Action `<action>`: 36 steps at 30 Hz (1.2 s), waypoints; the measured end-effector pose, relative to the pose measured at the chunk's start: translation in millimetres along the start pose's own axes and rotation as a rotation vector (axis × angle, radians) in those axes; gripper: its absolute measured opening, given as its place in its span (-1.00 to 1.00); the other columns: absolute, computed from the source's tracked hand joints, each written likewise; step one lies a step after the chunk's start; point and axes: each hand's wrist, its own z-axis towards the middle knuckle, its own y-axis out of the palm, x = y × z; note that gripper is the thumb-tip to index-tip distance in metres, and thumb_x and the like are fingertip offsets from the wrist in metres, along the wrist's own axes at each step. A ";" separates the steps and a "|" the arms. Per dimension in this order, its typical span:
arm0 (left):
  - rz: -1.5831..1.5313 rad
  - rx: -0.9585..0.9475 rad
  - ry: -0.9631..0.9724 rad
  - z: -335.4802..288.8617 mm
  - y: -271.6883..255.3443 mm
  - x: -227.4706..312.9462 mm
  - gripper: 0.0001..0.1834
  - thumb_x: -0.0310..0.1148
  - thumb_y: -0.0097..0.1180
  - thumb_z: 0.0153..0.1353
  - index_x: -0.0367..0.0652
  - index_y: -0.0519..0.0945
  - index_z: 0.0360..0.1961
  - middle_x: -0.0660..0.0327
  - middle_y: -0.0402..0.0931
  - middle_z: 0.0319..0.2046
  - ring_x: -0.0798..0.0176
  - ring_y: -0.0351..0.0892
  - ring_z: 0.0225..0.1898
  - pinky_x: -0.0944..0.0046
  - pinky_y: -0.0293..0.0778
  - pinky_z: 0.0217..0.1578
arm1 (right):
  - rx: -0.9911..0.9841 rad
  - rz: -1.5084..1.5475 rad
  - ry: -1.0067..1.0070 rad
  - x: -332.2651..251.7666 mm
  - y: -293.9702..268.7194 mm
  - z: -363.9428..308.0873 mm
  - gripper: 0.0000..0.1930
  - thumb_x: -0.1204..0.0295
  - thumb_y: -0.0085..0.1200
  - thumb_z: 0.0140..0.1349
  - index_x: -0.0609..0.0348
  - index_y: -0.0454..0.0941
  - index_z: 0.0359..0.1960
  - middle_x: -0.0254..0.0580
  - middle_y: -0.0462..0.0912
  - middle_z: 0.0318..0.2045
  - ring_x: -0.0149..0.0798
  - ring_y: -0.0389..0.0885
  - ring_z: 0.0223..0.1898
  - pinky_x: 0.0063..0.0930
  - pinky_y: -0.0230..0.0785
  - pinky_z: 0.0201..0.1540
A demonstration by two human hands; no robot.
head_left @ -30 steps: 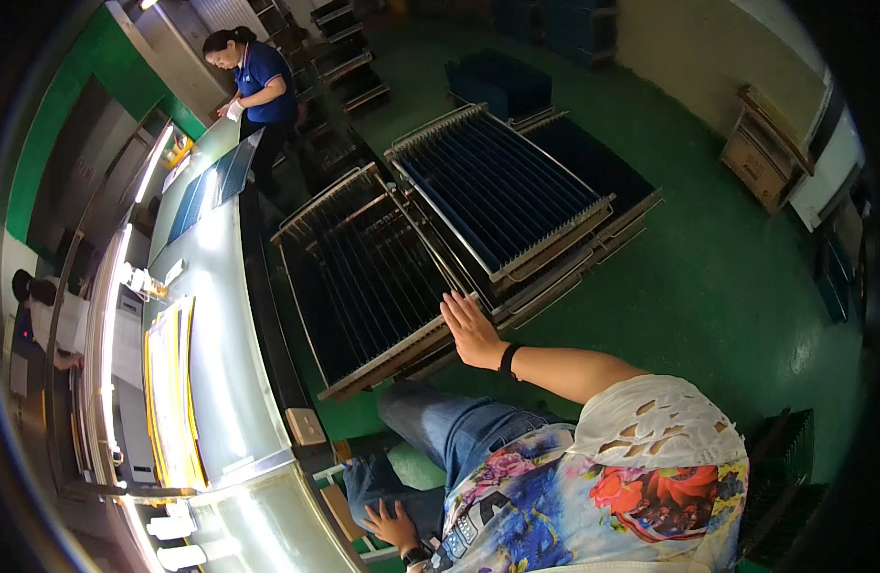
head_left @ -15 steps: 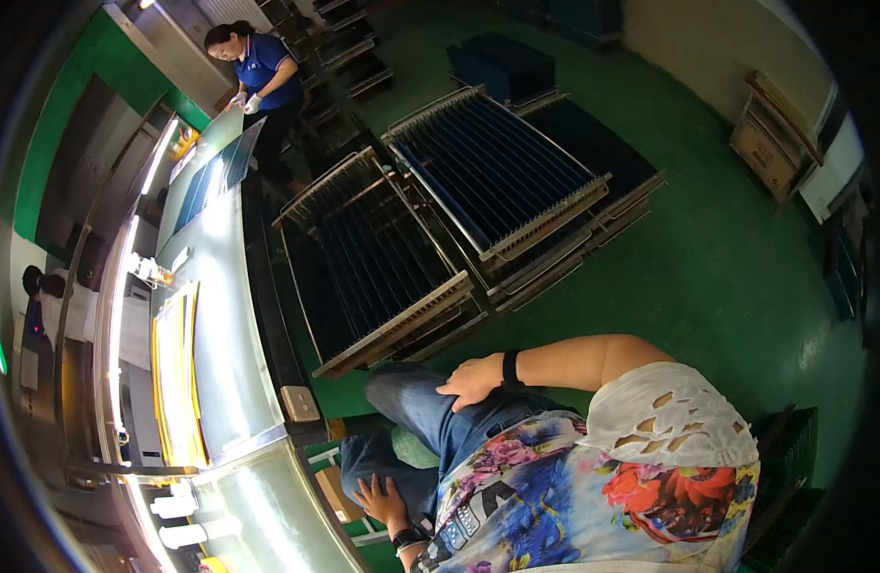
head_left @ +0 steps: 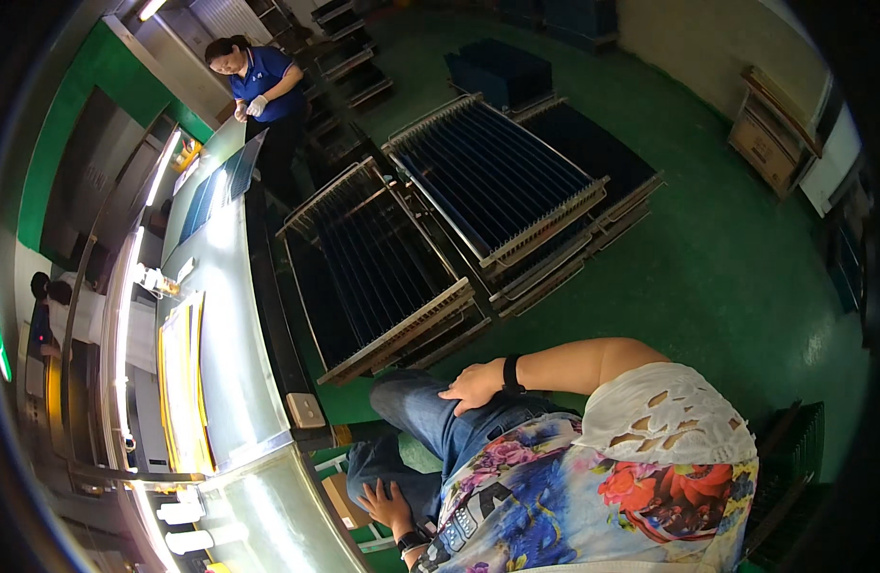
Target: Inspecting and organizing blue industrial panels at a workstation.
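Green workshop floor [head_left: 707, 248], long glossy workbench [head_left: 230, 372] down the left side of the view, person seated beside it.

Right hand [head_left: 473, 385]: fingers [head_left: 451, 393] loosely together and flat, palm down, lying on the right thigh of the blue jeans [head_left: 430, 420]. Holding nothing. Black wristband [head_left: 511, 374] on that wrist, bare forearm running back to the right, white sleeve with holes above a floral shirt [head_left: 554, 497].

Left hand [head_left: 382, 501]: fingers slightly spread, resting on the left knee of the jeans, low by the bench edge. Empty too. Dark watch [head_left: 411, 541] on its wrist. Brown box [head_left: 342, 497] just beside this hand, under the bench.

Nearest work item: slatted metal rack [head_left: 378, 272], tilted, lying on the floor just ahead of the knees, near the right hand but not touching it. Second slatted rack [head_left: 492, 177] beyond it, resting on a stack of similar frames. Dark blue crates [head_left: 497, 67] further back.

On the bench: yellow sheets [head_left: 182, 382] along the left, a small grey switch box [head_left: 304, 411] at the near edge, dark panels [head_left: 220, 181] at the far end.

Co-worker in blue top [head_left: 263, 81] with white gloves stands at the far end of the bench, well apart. Wooden pallets [head_left: 769, 129] against the right wall.
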 end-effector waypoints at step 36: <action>0.000 0.030 -0.010 -9.0 9.5 -3.2 -0.54 -0.01 0.10 0.12 0.09 0.56 0.03 0.22 0.15 0.31 -0.12 -0.07 0.36 -0.27 0.08 0.16 | -0.058 0.038 -0.002 1.1 -9.5 -3.1 -0.27 -0.08 -0.08 0.20 0.15 0.19 0.28 0.23 0.50 -0.01 0.15 0.46 0.04 -0.15 0.27 0.12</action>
